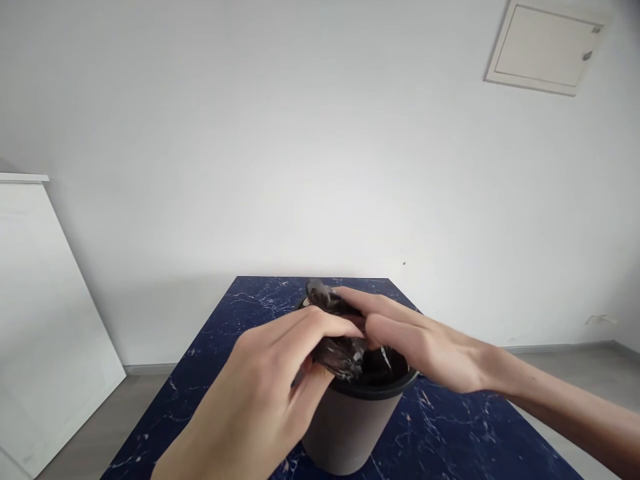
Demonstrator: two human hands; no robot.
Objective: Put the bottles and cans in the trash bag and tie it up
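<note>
A small grey waste bin (345,427) with a black rim stands on a dark blue marbled table (440,433). A black plastic bag (343,353) lines its mouth, and a bunched part of it rises above the rim. My left hand (265,393) comes in from the lower left and pinches the bunched bag with its fingertips. From the right, my right hand (415,340) reaches over the bin's opening and grips the same gathered plastic at its top. The two hands touch over the bin.
A white wall stands right behind the table's far edge. A white board (45,320) leans against the wall at the left. A white access panel (547,47) is set in the wall at upper right. Grey floor shows on both sides.
</note>
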